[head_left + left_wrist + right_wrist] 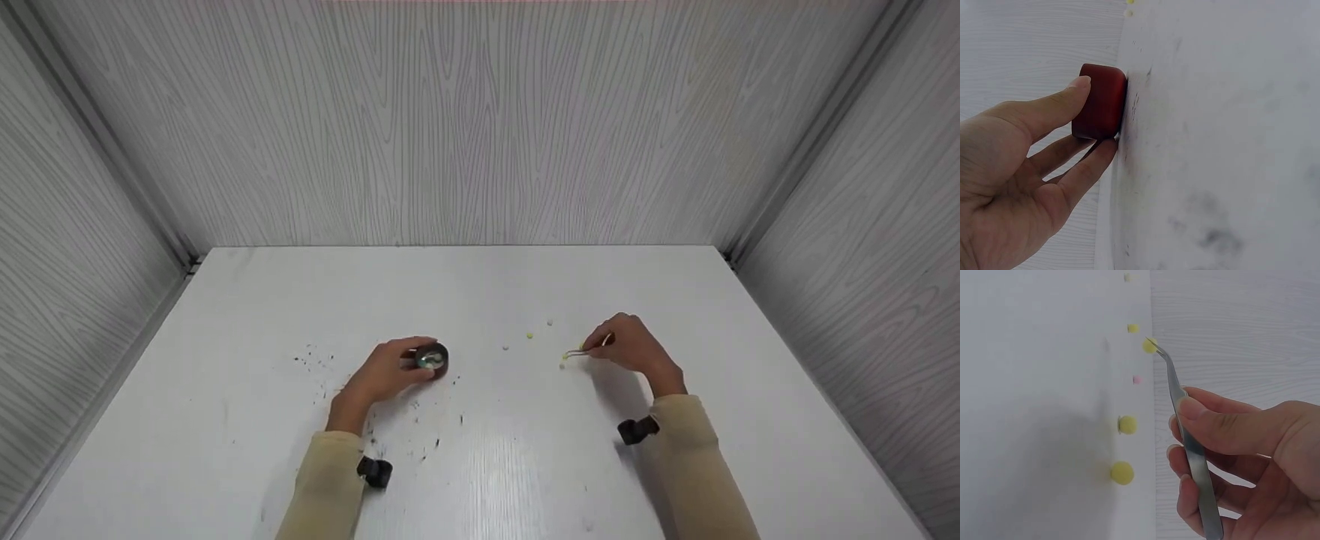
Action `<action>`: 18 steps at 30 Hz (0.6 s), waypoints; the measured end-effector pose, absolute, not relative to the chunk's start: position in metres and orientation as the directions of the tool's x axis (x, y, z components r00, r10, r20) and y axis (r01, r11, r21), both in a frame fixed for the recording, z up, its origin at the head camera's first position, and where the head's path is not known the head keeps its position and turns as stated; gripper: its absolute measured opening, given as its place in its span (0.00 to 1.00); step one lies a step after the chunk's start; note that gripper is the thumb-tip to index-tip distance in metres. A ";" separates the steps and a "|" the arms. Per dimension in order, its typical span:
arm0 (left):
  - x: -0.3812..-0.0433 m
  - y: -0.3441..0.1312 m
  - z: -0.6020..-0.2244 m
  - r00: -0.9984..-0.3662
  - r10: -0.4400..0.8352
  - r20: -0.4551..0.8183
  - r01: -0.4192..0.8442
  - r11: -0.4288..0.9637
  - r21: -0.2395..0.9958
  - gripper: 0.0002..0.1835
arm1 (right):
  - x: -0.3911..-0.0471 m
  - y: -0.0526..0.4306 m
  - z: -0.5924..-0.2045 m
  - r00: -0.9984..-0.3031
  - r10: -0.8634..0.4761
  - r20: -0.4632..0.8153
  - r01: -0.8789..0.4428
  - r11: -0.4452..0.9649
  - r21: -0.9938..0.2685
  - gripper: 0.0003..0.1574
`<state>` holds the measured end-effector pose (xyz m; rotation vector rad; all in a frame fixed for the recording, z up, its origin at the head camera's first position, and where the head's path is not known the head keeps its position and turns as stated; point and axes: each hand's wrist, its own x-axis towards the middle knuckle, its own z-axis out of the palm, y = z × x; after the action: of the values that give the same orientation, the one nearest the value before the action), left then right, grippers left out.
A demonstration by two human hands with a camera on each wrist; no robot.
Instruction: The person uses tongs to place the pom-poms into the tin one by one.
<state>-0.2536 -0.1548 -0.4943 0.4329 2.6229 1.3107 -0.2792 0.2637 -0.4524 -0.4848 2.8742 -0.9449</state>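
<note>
My left hand (386,370) holds a small dark red round cup (1100,104), thumb on one side and fingers on the other. Its base is right at the tabletop, and its open top with something pale inside faces up in the head view. My right hand (626,343) pinches metal tweezers (1190,439) with a bent, pointed tip. At that tip shows a small yellow ball (1150,345), close over the table. Below it in the right wrist view lie two more yellow balls, one here (1127,424), and a smaller pink piece (1137,379).
More small pieces lie on the white table (300,292) between the hands, among them a yellow one (529,335) and a pale one (505,348). Dark specks (319,360) and smudges mark the surface around the left arm. Grey wood-grain panels (465,135) enclose the back and sides.
</note>
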 end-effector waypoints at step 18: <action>-0.252 -0.153 -0.492 -0.947 0.319 -0.036 0.168 0.589 0.790 0.29 | -0.283 0.225 -0.445 -0.946 -0.322 0.032 -0.275 0.749 -0.603 0.08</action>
<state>-0.2521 -0.1531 -0.4922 0.4090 2.6417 1.2862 -0.2832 0.2247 -0.4453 -0.4908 2.8680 -0.9711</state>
